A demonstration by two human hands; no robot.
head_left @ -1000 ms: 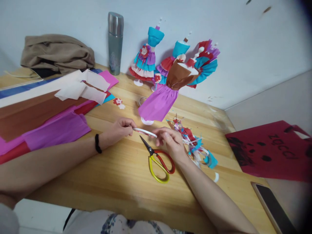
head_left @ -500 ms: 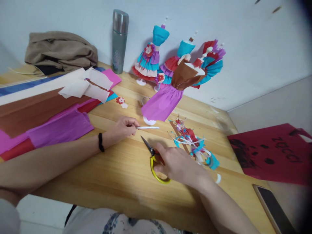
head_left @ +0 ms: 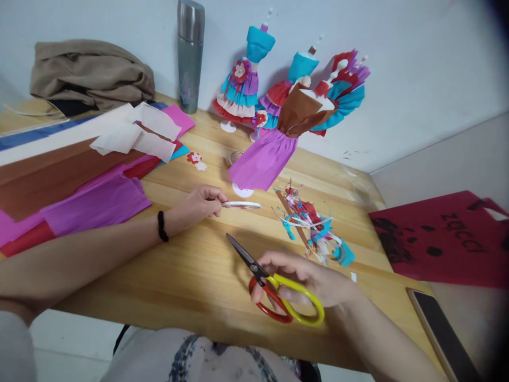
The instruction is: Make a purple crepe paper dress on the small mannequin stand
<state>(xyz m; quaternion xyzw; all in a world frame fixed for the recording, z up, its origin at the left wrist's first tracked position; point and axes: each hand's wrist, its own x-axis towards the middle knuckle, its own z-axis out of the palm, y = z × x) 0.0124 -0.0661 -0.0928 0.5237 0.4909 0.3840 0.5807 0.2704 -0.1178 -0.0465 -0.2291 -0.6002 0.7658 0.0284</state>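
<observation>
My left hand [head_left: 201, 202], with a black band at the wrist, pinches one end of a thin white strip [head_left: 243, 205] with a bit of red along its lower edge. What the strip is made of I cannot make out. Scissors [head_left: 260, 275] with dark blades and one red and one yellow handle are held in my right hand [head_left: 306, 276] near the front of the table. Their blades look closed and point to the far left, apart from the strip. Just beyond the strip stands a small dress form with a brown top and purple skirt [head_left: 265, 159].
Coloured paper sheets [head_left: 95, 204] lie at left, with paper flowers [head_left: 194, 158] beside them. Paper scraps [head_left: 312, 225] are piled right of centre. More dress forms [head_left: 260, 45], a flask [head_left: 190, 69] and brown cloth [head_left: 93, 77] line the wall. A red bag [head_left: 441, 239] and phone [head_left: 443, 334] are at right.
My right hand has drawn back toward me and turned over, with the scissors lifted and both handles now showing. The left hand keeps its hold on the white strip.
</observation>
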